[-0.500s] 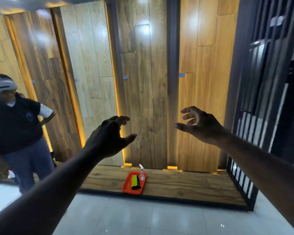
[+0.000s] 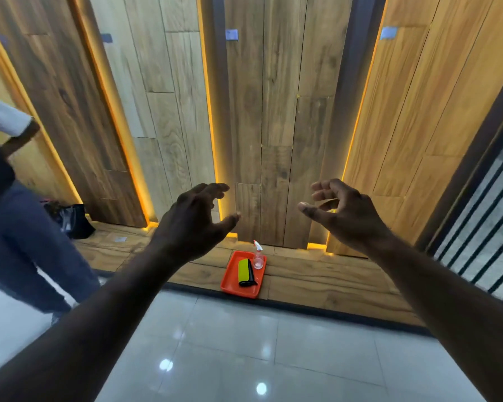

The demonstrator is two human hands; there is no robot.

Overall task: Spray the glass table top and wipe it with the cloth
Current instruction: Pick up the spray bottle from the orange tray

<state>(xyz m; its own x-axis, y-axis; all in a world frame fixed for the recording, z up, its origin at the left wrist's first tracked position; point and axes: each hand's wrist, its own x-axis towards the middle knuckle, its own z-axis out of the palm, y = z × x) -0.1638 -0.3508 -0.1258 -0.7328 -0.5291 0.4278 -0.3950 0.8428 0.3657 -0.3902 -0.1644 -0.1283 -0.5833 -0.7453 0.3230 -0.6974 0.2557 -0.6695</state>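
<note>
Left hand (image 2: pixel 192 224) and right hand (image 2: pixel 346 213) raised out front, fingers loosely curled and spread, holding nothing. Below, glossy tile floor (image 2: pixel 244 343). Beyond it, orange tray (image 2: pixel 238 293) on wooden ledge (image 2: pixel 317 282): folded yellow-green cloth (image 2: pixel 244 271) inside, clear spray bottle (image 2: pixel 258 256) upright just beside it. Bystander (image 2: pixel 9 198) far left

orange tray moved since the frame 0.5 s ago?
No. The orange tray sits at the front edge of the wooden ledge, below the same lit gap between wall panels as before. Only the camera view shifted.
</note>
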